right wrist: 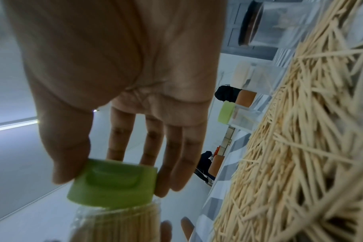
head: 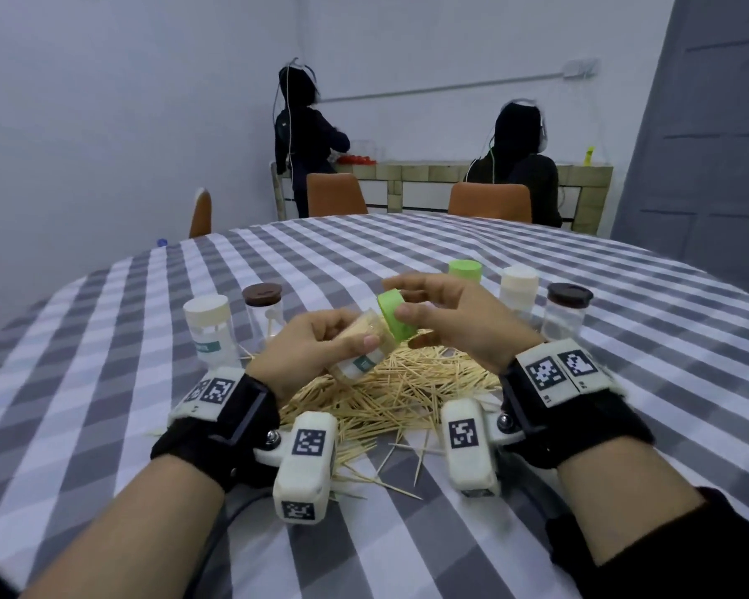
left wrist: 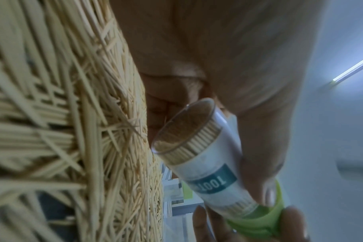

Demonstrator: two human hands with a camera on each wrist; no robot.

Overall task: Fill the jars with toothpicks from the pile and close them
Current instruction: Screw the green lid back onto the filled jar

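Note:
My left hand (head: 321, 343) grips a clear jar (head: 362, 350) packed with toothpicks, tilted up to the right above the pile. The same jar (left wrist: 207, 165) with its teal label fills the left wrist view, my thumb lying along it. My right hand (head: 433, 313) pinches the green lid (head: 393, 315) between thumb and fingers at the jar's mouth. In the right wrist view the green lid (right wrist: 112, 181) sits over the jar (right wrist: 118, 224). The toothpick pile (head: 390, 395) lies on the checked tablecloth under both hands.
Left of the pile stand a cream-lidded jar (head: 210, 328) and a brown-lidded jar (head: 264, 311). Behind my right hand stand a green-lidded jar (head: 465, 272), a cream-lidded jar (head: 519, 289) and a brown-lidded jar (head: 567, 311). Orange chairs and two people are beyond the table (head: 407, 248).

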